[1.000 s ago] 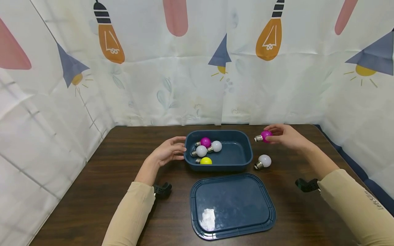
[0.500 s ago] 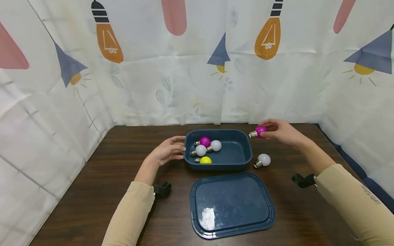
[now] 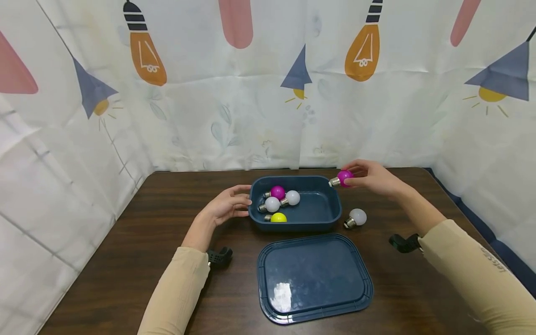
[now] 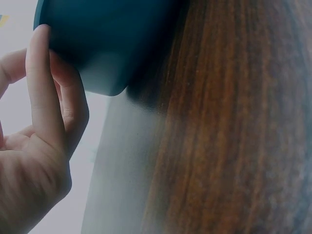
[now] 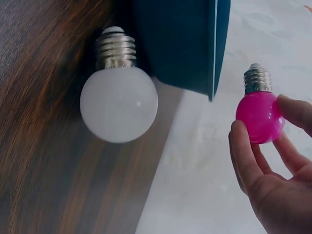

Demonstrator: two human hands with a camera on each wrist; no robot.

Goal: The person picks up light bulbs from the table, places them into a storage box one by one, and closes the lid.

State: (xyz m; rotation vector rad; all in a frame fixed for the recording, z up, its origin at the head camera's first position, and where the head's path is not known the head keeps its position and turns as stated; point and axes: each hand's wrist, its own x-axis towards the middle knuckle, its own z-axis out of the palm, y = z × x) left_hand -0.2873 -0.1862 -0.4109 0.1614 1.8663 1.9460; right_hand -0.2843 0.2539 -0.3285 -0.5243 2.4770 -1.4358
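Observation:
Thumb and fingertips of my right hand point(image 3: 370, 177) pinch a magenta light bulb point(image 5: 261, 117) by its round globe, its metal screw base pointing left. In the head view that base overlaps the right back corner of a dark blue plastic box point(image 3: 318, 227). My left hand point(image 3: 228, 204) rests its fingertips against the box's left end, fingers relaxed. Lying in the left part of the box are another magenta bulb point(image 3: 278, 191), two white bulbs point(image 3: 272, 204) and a yellow bulb point(image 3: 278, 217). One more white bulb point(image 5: 119, 105) lies on the table, right of the box.
A dark blue lid point(image 3: 314, 279) lies flat on the brown wooden table point(image 3: 138, 260), just in front of the box. Behind the table hangs a white printed curtain point(image 3: 188, 116), which continues down both sides.
My right hand has moved left with the magenta bulb, from beyond the box's right side to its right back corner. The left hand stays at the box's left end.

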